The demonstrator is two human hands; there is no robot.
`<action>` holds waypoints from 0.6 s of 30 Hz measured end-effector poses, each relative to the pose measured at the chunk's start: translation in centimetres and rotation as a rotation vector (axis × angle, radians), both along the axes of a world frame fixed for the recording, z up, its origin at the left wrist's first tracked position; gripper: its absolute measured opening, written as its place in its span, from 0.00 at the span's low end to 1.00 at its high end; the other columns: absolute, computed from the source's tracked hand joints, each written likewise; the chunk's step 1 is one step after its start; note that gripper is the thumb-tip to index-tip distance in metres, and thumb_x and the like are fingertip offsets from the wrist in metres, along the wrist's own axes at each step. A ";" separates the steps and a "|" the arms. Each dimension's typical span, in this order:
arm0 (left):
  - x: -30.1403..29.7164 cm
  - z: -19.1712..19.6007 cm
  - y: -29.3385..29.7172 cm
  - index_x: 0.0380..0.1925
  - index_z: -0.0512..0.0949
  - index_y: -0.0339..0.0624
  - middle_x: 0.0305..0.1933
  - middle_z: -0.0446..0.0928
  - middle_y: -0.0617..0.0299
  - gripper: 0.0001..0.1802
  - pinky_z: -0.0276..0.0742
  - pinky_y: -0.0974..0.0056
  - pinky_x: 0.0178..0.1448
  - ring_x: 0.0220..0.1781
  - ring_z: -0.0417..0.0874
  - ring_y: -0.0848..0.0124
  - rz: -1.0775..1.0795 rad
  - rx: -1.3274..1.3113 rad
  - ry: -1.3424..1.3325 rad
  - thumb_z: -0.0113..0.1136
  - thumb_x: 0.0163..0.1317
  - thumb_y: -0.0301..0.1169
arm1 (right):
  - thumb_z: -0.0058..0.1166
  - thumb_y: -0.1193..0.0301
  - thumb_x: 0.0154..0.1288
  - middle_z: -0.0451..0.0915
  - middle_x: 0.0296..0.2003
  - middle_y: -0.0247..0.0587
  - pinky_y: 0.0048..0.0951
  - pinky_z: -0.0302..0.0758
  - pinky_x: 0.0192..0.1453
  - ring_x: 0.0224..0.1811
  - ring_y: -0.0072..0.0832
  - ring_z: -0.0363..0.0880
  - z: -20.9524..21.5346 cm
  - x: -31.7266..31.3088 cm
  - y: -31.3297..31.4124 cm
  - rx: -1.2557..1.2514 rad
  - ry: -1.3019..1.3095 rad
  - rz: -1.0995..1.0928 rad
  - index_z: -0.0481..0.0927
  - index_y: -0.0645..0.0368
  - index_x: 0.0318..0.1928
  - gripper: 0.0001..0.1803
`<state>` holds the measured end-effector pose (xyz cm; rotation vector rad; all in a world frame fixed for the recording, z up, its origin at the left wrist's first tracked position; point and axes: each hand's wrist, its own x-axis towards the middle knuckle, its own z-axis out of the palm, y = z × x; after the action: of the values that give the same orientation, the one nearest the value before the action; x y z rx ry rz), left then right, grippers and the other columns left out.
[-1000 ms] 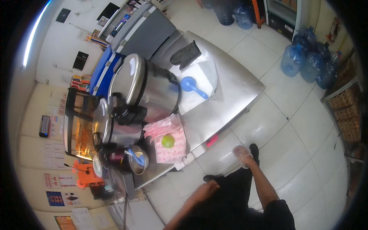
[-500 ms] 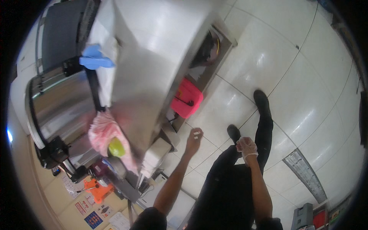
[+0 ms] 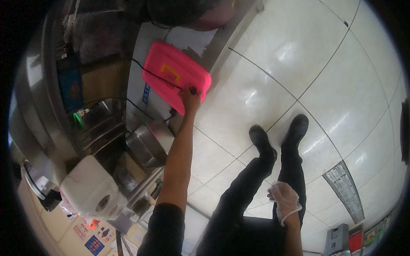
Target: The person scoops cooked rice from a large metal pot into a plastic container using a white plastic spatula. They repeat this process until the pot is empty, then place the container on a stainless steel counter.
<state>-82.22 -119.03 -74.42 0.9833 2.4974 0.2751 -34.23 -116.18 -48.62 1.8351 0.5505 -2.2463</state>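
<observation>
My left hand (image 3: 191, 99) reaches down to the right edge of a bright pink plastic lid (image 3: 181, 64) on a low shelf. Its fingers close around the dark end of a thin black cord (image 3: 158, 77) that runs across the lid; the exact kind of that dark end is unclear. A bent yellow strip marks the lid's top. In a clear disposable glove, my right hand (image 3: 285, 198) hangs low in front of my right leg. The gloved fingers are curled in, with nothing visible in them.
Beside the lid stands a steel container (image 3: 147, 145) under the counter. A white plastic box (image 3: 92, 187) is at the lower left. A dark rounded vessel (image 3: 213, 15) sits beyond the lid. Pale floor tiles and a metal drain grate (image 3: 344, 192) lie to the right.
My left hand has moved forward and left onto the pink lid and closed on the dark cord end. My view has dropped below the countertop. The gloved right hand sits lower in the picture.
</observation>
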 end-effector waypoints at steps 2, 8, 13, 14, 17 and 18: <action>-0.1 0.5 0.3 0.54 0.70 0.39 0.51 0.75 0.49 0.27 0.75 0.54 0.54 0.50 0.77 0.56 -0.016 -0.090 0.027 0.69 0.57 0.35 | 0.53 0.61 0.71 0.81 0.34 0.39 0.26 0.77 0.40 0.34 0.24 0.80 0.5 -0.6 0.0 0.041 -0.029 -0.099 0.77 0.63 0.46 0.16; 5.4 9.4 1.1 0.54 0.70 0.37 0.50 0.77 0.49 0.23 0.78 0.61 0.53 0.51 0.80 0.64 0.364 0.573 -0.179 0.66 0.60 0.28 | 0.55 0.60 0.70 0.82 0.34 0.38 0.25 0.76 0.38 0.33 0.25 0.80 0.3 -1.0 -2.4 0.049 -0.045 -0.175 0.77 0.59 0.46 0.15; 16.5 23.8 -0.5 0.58 0.66 0.33 0.51 0.76 0.52 0.22 0.71 0.63 0.59 0.55 0.77 0.64 0.299 0.726 -0.323 0.56 0.65 0.20 | 0.56 0.62 0.70 0.81 0.33 0.37 0.26 0.76 0.37 0.32 0.25 0.79 -0.5 -0.4 -4.7 0.037 -0.067 -0.091 0.77 0.58 0.42 0.12; 19.1 27.2 -1.0 0.59 0.66 0.33 0.55 0.73 0.51 0.23 0.71 0.60 0.61 0.57 0.75 0.62 0.409 0.721 -0.416 0.57 0.63 0.19 | 0.56 0.62 0.70 0.81 0.33 0.37 0.27 0.75 0.36 0.32 0.25 0.79 -0.6 -0.2 -5.1 0.041 -0.056 -0.074 0.77 0.58 0.42 0.12; 24.5 35.7 -0.6 0.53 0.60 0.43 0.51 0.73 0.48 0.25 0.77 0.64 0.43 0.48 0.78 0.65 0.431 1.021 -0.342 0.62 0.61 0.24 | 0.56 0.63 0.69 0.81 0.31 0.38 0.25 0.75 0.34 0.30 0.24 0.79 -0.9 0.8 -5.9 0.054 -0.095 -0.067 0.77 0.59 0.41 0.12; 26.0 38.3 -0.3 0.49 0.56 0.48 0.47 0.75 0.48 0.26 0.80 0.67 0.35 0.43 0.80 0.66 0.504 1.135 -0.410 0.64 0.60 0.25 | 0.56 0.64 0.69 0.81 0.30 0.38 0.25 0.74 0.32 0.28 0.24 0.78 -1.1 1.1 -6.1 0.117 -0.058 -0.061 0.77 0.60 0.41 0.11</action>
<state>-56.20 -119.32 -36.13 0.4849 2.0432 1.9548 -33.13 -122.26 -49.72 1.9916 0.6363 -2.2350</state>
